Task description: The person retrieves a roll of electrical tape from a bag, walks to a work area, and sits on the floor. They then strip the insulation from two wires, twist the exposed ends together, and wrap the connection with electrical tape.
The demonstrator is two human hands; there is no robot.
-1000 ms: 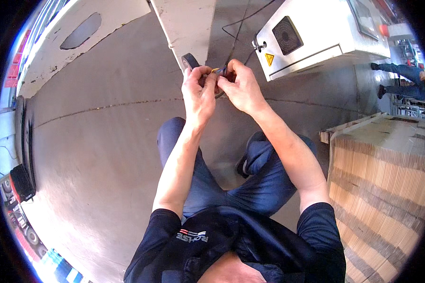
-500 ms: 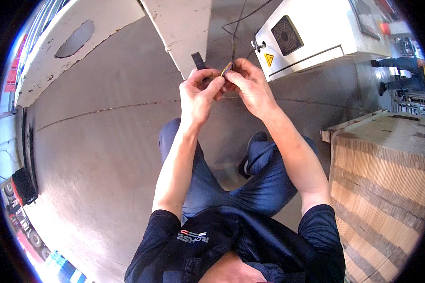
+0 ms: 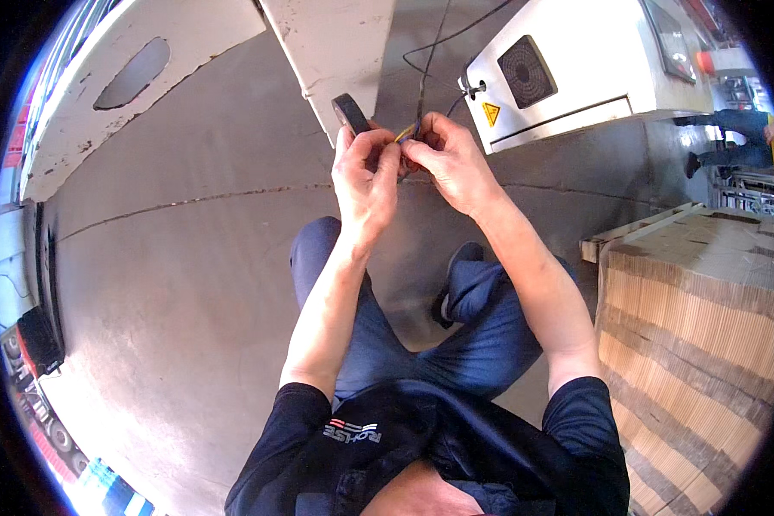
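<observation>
My left hand (image 3: 363, 187) and my right hand (image 3: 463, 168) meet in front of me over the floor, fingertips almost touching. Between them are thin coloured wires, with a yellow wire (image 3: 403, 134) showing most clearly. These wires sit at the end of a dark cable (image 3: 422, 84) that runs away upward from my fingers. My left hand pinches at the wires with thumb and fingers, while a roll of black tape (image 3: 345, 108) stands out beyond its index finger. My right thumb and fingers close round the wires from the other side. The exact spot under my fingertips is hidden.
A white cabinet (image 3: 583, 60) with a black fan grille stands ahead right, a cable entering its side. White metal machine legs (image 3: 331, 43) rise ahead and left. Stacked cardboard (image 3: 688, 344) fills the right side. Another person's legs (image 3: 731, 129) show at far right.
The tape roll has turned from nearly edge-on to show its ring face, shifting slightly left. My hands stay close together on the wires, the left a little more upright.
</observation>
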